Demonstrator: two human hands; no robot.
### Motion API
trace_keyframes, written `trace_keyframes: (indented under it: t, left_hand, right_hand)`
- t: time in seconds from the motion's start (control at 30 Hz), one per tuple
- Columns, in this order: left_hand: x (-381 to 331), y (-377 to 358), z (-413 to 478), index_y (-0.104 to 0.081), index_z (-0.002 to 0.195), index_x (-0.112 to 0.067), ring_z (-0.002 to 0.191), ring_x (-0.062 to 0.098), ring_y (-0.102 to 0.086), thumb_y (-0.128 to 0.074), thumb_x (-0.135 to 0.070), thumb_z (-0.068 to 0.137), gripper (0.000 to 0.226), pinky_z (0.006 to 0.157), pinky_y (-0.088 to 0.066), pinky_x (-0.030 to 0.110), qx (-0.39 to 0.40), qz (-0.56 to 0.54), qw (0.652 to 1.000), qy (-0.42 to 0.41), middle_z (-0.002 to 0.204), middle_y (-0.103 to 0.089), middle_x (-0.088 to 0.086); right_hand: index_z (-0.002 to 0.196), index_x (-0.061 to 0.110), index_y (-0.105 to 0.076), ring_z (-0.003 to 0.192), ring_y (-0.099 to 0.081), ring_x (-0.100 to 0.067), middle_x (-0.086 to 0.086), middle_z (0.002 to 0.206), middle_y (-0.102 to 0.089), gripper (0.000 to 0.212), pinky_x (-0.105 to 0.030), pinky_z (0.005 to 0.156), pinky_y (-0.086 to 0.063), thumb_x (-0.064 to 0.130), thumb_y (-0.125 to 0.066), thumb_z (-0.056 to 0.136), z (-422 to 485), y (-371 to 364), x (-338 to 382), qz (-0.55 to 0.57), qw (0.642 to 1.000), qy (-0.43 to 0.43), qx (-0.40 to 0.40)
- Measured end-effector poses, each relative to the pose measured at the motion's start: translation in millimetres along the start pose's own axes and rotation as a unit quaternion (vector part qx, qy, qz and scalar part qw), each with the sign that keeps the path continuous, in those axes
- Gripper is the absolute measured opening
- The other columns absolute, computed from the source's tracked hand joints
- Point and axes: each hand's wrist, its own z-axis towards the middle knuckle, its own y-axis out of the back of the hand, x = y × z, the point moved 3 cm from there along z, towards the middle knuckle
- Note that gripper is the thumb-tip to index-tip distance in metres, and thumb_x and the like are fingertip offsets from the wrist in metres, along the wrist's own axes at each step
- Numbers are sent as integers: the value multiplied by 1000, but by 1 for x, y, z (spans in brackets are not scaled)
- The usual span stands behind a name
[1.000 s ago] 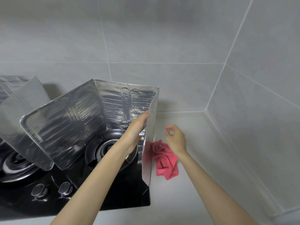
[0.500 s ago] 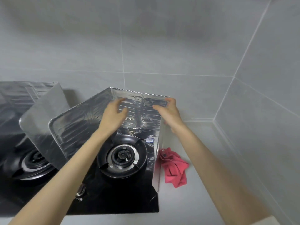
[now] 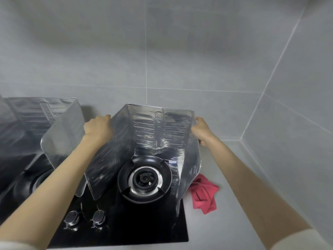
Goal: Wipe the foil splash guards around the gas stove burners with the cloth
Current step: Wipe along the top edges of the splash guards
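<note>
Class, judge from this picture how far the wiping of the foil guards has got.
Done: no wiping is visible. In hand: left hand and right hand grip the side panels of the right foil guard. Left: the red cloth lies unheld on the counter; wiping this and the left foil guard.

Large matte grey ceramic wall tiles (image 3: 198,51) make up the rear wall, divided by thin pale grout lines (image 3: 146,60). A second grey tiled side wall (image 3: 297,69) meets the rear wall at a corner on the right. A smooth light-grey countertop (image 3: 221,233) runs along the foot of both walls under soft, diffuse light, and a broad darker shadow lies across the upper rear wall.
</note>
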Motion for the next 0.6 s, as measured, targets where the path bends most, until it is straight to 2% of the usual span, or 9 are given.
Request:
trace_keyframes:
  t: [0.07, 0.1, 0.13, 0.2, 0.3, 0.37, 0.47, 0.6]
  left_hand:
    - [3, -1, 1, -51, 128, -13, 109, 38, -58, -50, -8, 88, 40, 77, -45, 36, -10, -4, 1000, 0, 118, -61, 17]
    - [5, 0, 1, -53, 126, -12, 108, 39, -59, -50, -5, 88, 40, 77, -46, 37, -16, -10, 1000, -1, 117, -61, 18]
    - [7, 1, 2, -55, 124, -12, 108, 39, -59, -50, -4, 87, 38, 76, -46, 37, -23, -16, 1000, -1, 116, -62, 18]
    - [10, 4, 3, -57, 120, -10, 107, 40, -58, -50, -4, 87, 35, 76, -45, 37, -34, -30, 999, 0, 114, -62, 19]
    - [14, 8, 1, -57, 117, -4, 107, 43, -56, -49, -4, 87, 30, 78, -46, 41, -41, -56, 998, 7, 114, -60, 23]
    - [16, 9, -1, -58, 113, -1, 107, 44, -56, -50, -7, 89, 26, 80, -47, 44, -48, -69, 996, 14, 113, -60, 25]
    - [20, 8, -3, -58, 109, 0, 102, 45, -58, -50, -7, 89, 23, 76, -47, 44, -56, -82, 995, 16, 108, -62, 26]
    - [24, 6, -9, -57, 103, 2, 97, 45, -58, -49, -3, 89, 17, 69, -43, 41, -70, -79, 994, 21, 103, -62, 25]
  right_hand:
    - [132, 8, -42, 118, -52, -29, -9, 123, -53, 40, -44, 94, -48, -1, -38, 93, 1, 0, 6, -10, 1000, 14, -6]
    - [134, 7, -41, 119, -50, -25, -7, 126, -50, 40, -42, 97, -46, 0, -36, 95, -3, 0, 11, -25, 999, 20, -3]
    - [136, 5, -40, 119, -48, -22, -3, 127, -47, 40, -38, 98, -43, 1, -35, 97, -3, 0, 13, -42, 999, 29, 0]
    - [138, 3, -39, 124, -46, -25, -7, 136, -46, 40, -31, 96, -41, 4, -36, 98, -3, -1, 18, -70, 996, 53, -7]
    - [141, 8, -38, 126, -47, -26, -8, 142, -45, 44, -27, 88, -42, 4, -39, 97, 4, -5, 22, -118, 990, 84, -5]
    - [144, 11, -33, 127, -45, -26, -8, 145, -41, 51, -27, 89, -41, 0, -41, 95, 9, -7, 23, -124, 988, 88, 7]
    - [145, 11, -32, 129, -43, -26, -9, 146, -41, 55, -21, 87, -38, -3, -41, 93, 13, -6, 22, -137, 986, 98, 1]
    - [144, 14, -34, 128, -45, -29, -10, 143, -45, 61, -25, 93, -38, -9, -36, 88, 15, -14, 18, -166, 979, 114, 1]
